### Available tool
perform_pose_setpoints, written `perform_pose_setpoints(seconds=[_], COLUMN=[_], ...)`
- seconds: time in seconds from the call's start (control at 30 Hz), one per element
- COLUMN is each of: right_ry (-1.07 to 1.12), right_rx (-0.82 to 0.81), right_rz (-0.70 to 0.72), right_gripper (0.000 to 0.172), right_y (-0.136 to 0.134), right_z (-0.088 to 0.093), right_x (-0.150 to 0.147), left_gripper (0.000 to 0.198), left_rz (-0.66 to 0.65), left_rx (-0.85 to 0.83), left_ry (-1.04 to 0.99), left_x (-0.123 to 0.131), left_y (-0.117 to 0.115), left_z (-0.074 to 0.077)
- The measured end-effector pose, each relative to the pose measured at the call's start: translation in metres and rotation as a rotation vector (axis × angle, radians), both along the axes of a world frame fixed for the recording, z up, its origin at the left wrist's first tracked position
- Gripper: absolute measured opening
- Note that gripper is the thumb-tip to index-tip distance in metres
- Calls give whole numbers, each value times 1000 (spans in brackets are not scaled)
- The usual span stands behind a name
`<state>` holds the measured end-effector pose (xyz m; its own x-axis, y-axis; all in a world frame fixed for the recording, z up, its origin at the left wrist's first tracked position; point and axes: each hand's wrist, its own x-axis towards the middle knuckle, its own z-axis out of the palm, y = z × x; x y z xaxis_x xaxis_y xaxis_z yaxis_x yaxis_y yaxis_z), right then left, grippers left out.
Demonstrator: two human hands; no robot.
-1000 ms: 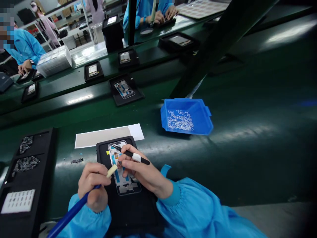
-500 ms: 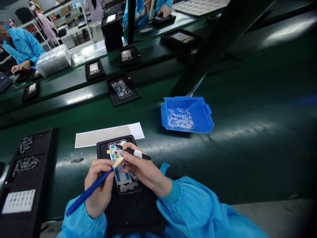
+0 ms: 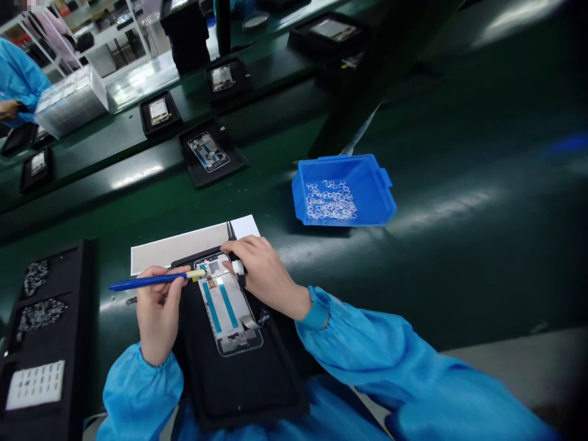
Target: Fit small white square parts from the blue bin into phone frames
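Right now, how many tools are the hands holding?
2. The left hand holds a blue-handled stick with a pale tip, and the right hand holds black tweezers, partly hidden by its fingers.

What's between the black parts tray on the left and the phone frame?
Head view: the left hand gripping a blue-handled tool, dark scraps on the green bench, and the black mat's edge.

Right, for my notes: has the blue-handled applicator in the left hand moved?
Yes. The blue-handled applicator has swung nearly level, its tip now at the top end of the phone frame.
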<state>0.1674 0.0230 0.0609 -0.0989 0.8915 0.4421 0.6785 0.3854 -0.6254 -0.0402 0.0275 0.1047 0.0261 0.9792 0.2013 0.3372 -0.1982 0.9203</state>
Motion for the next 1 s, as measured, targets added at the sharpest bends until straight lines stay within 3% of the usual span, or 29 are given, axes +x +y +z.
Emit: perform_pose_setpoints(seconds=[0.17,0.37,0.57,1.0], right_ry=[21,154,234,247], right_rx=[-17,-66,-77,-98], right_rz=[28,94,83,83], right_gripper=[22,13,16,22], right_y=[-4,-18,-18,-21], right_z=[1,1,-10,-9], right_x=[-5,-2,-5,-3], left_gripper=[27,15,30,29], left_rz=[-62,-145,-197,-301], left_rx=[-2,22,-2,-10], left_ry=[33,233,308,434], left_x=[2,-3,2,10], left_y=[1,-4,-3,4], left_z=[0,4,9,17])
